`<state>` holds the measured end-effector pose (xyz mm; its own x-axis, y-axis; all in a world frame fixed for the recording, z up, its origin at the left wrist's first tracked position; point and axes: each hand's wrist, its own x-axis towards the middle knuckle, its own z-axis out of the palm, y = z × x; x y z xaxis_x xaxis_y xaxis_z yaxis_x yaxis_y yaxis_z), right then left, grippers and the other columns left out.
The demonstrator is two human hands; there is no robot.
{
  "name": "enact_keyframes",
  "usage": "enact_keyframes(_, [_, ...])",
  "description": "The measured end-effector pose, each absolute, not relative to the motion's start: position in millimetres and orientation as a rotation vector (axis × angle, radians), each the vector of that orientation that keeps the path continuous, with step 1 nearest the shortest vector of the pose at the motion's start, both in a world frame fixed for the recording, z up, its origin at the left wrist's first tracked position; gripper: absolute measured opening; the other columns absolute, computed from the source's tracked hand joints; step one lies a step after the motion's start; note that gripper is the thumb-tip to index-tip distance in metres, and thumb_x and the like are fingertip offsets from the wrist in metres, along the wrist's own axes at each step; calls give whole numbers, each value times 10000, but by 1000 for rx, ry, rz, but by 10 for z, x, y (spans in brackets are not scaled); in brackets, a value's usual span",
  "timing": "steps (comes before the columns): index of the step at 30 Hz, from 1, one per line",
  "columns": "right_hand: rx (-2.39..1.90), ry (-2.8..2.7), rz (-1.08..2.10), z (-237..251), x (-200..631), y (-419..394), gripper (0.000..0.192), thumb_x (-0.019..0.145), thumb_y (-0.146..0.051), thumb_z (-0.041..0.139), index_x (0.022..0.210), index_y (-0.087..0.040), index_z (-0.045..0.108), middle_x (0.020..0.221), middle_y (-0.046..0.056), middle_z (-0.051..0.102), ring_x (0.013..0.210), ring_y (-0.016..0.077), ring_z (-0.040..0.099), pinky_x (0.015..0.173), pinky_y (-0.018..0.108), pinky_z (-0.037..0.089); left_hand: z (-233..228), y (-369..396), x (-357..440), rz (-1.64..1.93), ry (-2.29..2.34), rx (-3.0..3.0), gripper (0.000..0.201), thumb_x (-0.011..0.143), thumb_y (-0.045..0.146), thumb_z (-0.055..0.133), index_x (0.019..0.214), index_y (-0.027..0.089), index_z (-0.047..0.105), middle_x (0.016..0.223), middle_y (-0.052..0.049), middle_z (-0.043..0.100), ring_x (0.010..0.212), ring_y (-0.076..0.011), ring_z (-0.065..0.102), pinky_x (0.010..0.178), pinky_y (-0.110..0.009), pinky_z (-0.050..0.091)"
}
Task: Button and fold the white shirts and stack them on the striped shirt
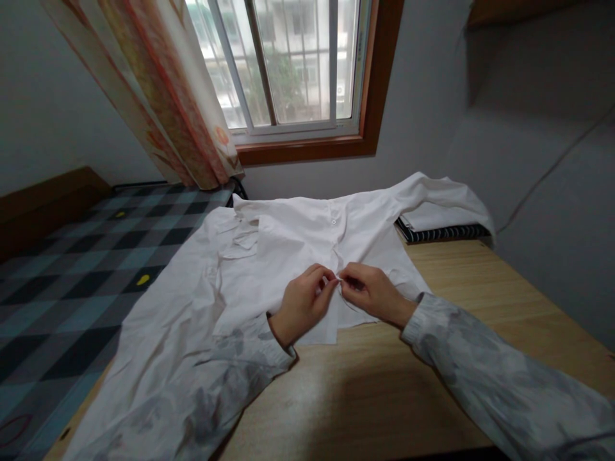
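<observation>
The left hand [303,301] is bent at the wrist, with its back turned up, and its thumb and first fingers are pressed together on the front edge of a white shirt [269,256]. The right hand [372,291] comes from the other side and meets it: its fingertips also pinch the cloth, so the two hands touch each other at one small point on the shirt's opening. Whether a button is between the fingertips I cannot tell, because it is too small to see. Both forearms are in pale grey patterned sleeves; the left one lies over the lower part of the shirt, the right one crosses the bare wood from the near right corner.

The shirt is spread out with its front up on a light wooden table [480,307]. Its cloth is wrinkled, the two front panels meet where the hands are, and one white button [333,221] shows higher on the opening, toward the far edge. The left side of the shirt hangs over the left edge of the table. One sleeve runs to the far right corner and covers a striped notebook [446,232] lying there.

Beside the left edge is a bed with a checked cover [72,282]. Behind the far edge are a window [288,64] with a wooden frame and a flowered curtain [163,96].
</observation>
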<state>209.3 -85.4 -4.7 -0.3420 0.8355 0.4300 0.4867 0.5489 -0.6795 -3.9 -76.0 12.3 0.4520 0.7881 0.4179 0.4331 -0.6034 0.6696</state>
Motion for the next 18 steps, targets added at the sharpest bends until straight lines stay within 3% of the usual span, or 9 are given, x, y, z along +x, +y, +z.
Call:
enact_keyframes(4, [-1045,-2097,463,11,2126,-849,100,1005,-233,597,931,-228,663,826,6,637,759,177,575,708,298,433,65,-661,-50,970,966,1996,243,1029,418,650,968,190,710,871,-40,701,795,-174,625,773,-296,522])
enact_keyframes(8, [-998,-2230,309,60,2179,-836,146,1050,-267,578,950,-224,676,880,46,682,850,215,613,794,337,456,63,-574,-90,853,852,1801,284,986,456,700,965,175,734,913,-41,736,855,-180,645,823,-297,528])
enact_keyframes(13, [-1046,-2273,254,86,2299,-807,296,1132,-297,451,1027,-217,717,1080,91,746,1042,246,661,950,377,481,72,-561,-105,833,857,1728,269,941,433,744,929,164,755,880,-35,742,831,-174,643,811,-292,510])
enact_keyframes(18, [-1365,-2220,93,88,2634,-855,291,1103,-411,540,1001,-202,715,1018,95,731,956,251,670,874,372,480,36,-593,-86,870,1008,1765,291,966,443,691,888,172,762,859,-38,745,828,-187,653,783,-294,501])
